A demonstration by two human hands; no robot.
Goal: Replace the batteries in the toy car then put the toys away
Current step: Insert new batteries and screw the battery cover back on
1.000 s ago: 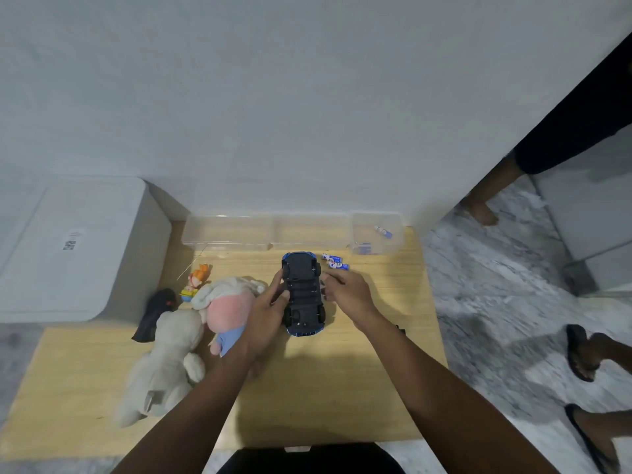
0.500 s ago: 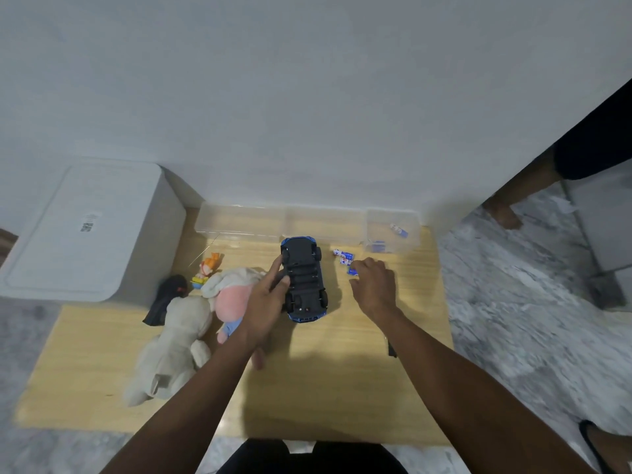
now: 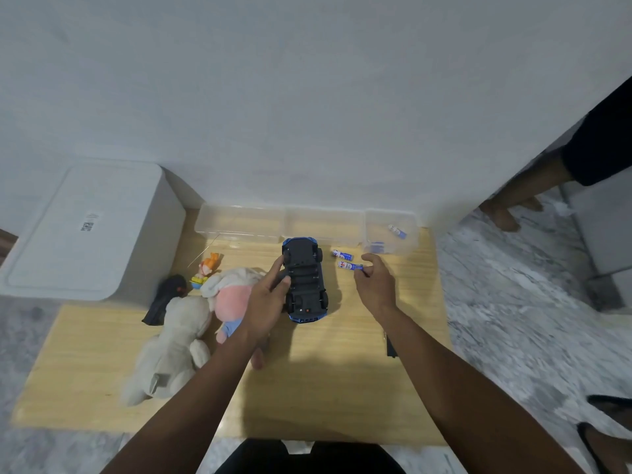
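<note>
Blue toy car (image 3: 305,279) lies belly-up on the tabletop (image 3: 325,378), left hand (image 3: 266,304) gripping its side to steady the open battery bay, while the right hand (image 3: 375,282) pinches a battery (image 3: 349,266) beside it, a second battery (image 3: 342,254) waiting close by

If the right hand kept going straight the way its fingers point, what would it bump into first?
Most likely the second battery, lying just beyond the battery that the right hand is pinching. Past that stands the upside-down toy car. Depth is hard to judge from one view.
</note>
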